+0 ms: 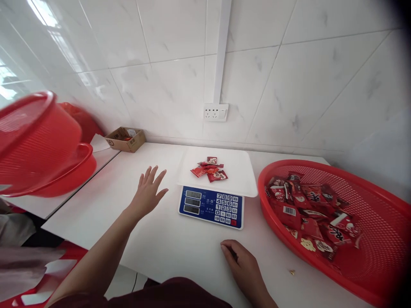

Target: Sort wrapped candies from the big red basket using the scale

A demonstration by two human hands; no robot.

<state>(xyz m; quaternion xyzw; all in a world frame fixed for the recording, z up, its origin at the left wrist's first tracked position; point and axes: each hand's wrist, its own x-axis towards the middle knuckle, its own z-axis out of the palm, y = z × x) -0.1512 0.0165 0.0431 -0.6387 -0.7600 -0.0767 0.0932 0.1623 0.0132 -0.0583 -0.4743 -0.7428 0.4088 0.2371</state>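
Observation:
My left hand (147, 192) is open above the white table, fingers spread, just left of the weighing scale (211, 207). It holds nothing. My right hand (239, 261) rests near the table's front edge, below the scale's keypad, with its fingers curled into a loose fist; nothing shows in it. The scale has a blue panel with displays and number keys. On its white tray (239, 171) lies a small heap of red snack packets (210, 169). To the right, a large red plastic basket (379, 214) contains many more red packets (308, 209).
Other red baskets (41, 137) appear at the left, the upper one blurred. A small open cardboard box (128, 143) sits near the tiled wall. A socket (215, 112) is on that wall. A tiny golden bit (292, 272) lies on the table (154, 248) by the right basket.

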